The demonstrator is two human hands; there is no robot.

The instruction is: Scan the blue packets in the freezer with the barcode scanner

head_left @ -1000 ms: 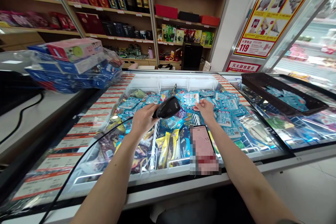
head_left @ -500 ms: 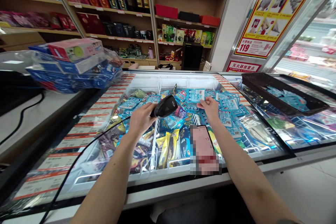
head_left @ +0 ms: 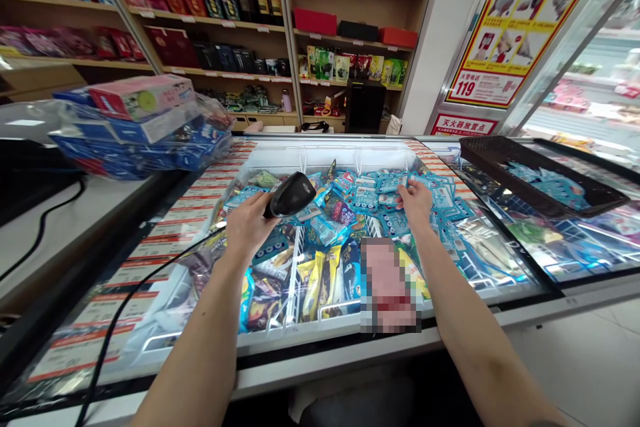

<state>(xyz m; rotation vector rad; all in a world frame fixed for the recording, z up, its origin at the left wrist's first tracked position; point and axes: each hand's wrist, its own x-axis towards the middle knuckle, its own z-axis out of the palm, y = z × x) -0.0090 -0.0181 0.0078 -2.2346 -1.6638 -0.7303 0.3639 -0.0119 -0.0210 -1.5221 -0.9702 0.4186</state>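
Note:
My left hand [head_left: 249, 225] is closed around the handle of a black barcode scanner [head_left: 293, 195], whose head points right over the chest freezer [head_left: 280, 147]. A black cord trails from the scanner toward the lower left. My right hand [head_left: 416, 204] pinches a small light-blue packet [head_left: 393, 182] by its edge, low over many similar packets [head_left: 444, 197]. The packets lie overlapping across the right part of the freezer top. Nearer me, a phone [head_left: 387, 283] with a blurred-out screen lies at the front of the freezer.
A dark brown tray [head_left: 600, 207] with several blue packets stands at the right. Plastic-wrapped boxes [head_left: 145, 127] are stacked at the left. Inside the freezer are ice-cream packs [head_left: 320, 283] and white wire dividers. Stocked shelves [head_left: 215, 13] rise behind.
My left hand and the scanner have moved left and slightly nearer me. My right hand has shifted right, and the packet it held up flat now sits among the others at a different angle.

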